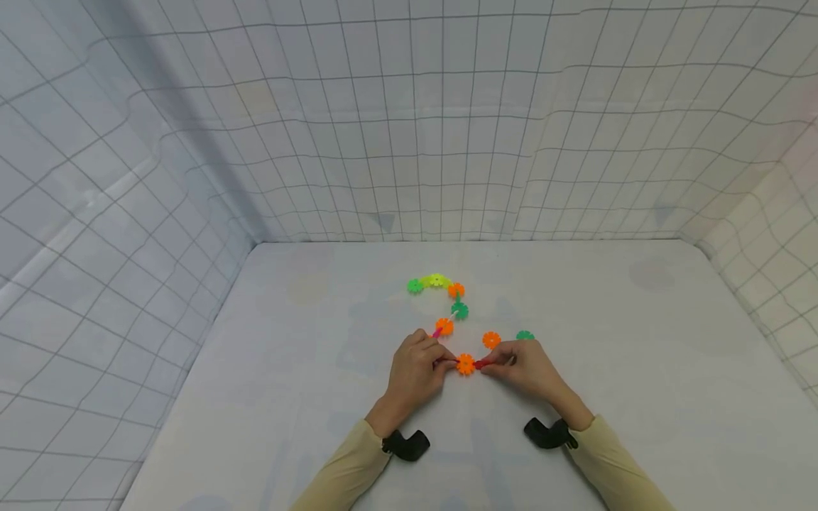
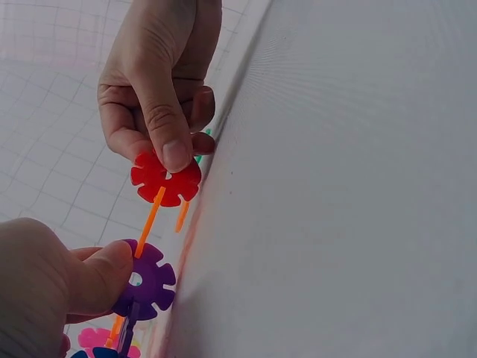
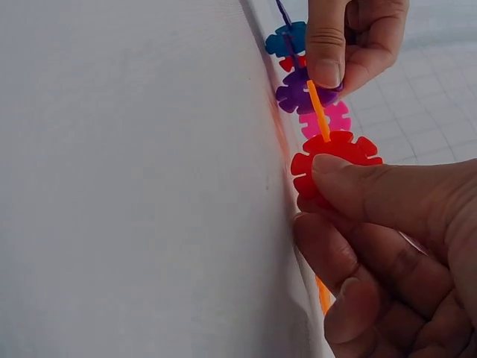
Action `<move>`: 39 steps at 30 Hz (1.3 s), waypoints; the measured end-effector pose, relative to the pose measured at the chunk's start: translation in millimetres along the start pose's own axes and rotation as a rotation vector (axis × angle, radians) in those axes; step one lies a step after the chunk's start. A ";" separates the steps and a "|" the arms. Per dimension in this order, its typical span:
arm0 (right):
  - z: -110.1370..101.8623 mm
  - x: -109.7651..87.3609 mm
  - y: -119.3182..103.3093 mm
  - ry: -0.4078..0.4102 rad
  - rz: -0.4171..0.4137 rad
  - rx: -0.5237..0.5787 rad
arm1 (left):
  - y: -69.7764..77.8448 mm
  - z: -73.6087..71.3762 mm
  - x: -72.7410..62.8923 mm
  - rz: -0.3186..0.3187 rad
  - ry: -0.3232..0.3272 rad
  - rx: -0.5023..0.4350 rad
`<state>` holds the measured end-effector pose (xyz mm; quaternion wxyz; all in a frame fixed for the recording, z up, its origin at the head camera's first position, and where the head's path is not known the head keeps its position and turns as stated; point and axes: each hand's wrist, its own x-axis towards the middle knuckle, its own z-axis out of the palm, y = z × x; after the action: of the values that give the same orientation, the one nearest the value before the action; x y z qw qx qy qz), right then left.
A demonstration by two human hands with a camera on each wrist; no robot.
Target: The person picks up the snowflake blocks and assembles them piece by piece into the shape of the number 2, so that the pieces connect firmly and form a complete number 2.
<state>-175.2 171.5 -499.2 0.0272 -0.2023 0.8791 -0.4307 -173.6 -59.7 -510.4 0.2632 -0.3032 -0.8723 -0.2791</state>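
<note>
My left hand (image 1: 415, 372) pinches a purple notched flower disc (image 2: 156, 287) between thumb and finger. Opposite it, my right hand (image 1: 527, 369) pinches a red notched disc (image 3: 346, 147) in the same manner. Between the two sits an orange disc (image 1: 466, 360), seen edge-on in both wrist views, touching the purple disc on one side and the red on the other. More discs trail from the purple one, among them a blue disc (image 3: 277, 45). How deep the red disc's notch sits is hidden by my thumb.
A curved chain of interlocked discs runs away from my left hand, with an orange disc (image 1: 444, 327), a dark green disc (image 1: 459, 311) and a light green end disc (image 1: 415, 286). Beyond my right hand lie an orange disc (image 1: 491, 341) and a green disc (image 1: 525, 335) on the white table (image 1: 307, 355).
</note>
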 end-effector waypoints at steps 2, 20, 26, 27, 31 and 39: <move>1.0 0.1 0.1 0.007 -0.004 0.009 | 0.0 0.1 0.0 0.005 0.008 -0.001; 8.4 -0.2 1.3 0.030 -0.052 0.032 | 0.5 2.9 0.6 0.028 0.007 0.005; 9.7 0.0 3.0 0.043 -0.054 0.032 | -0.4 3.6 -0.1 0.028 -0.004 0.010; 10.1 -0.1 3.1 0.046 -0.056 0.032 | -0.3 3.4 -0.1 0.029 -0.006 0.011; 11.1 -0.4 3.6 0.060 -0.072 0.030 | 0.1 2.6 0.0 0.036 -0.009 0.009; 8.7 0.6 5.9 0.026 -0.081 0.036 | -0.4 1.4 -0.8 0.028 -0.012 -0.002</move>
<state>-175.8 168.1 -509.2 0.0019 -0.2315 0.8625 -0.4500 -173.7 -59.4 -511.9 0.2615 -0.3174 -0.8693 -0.2741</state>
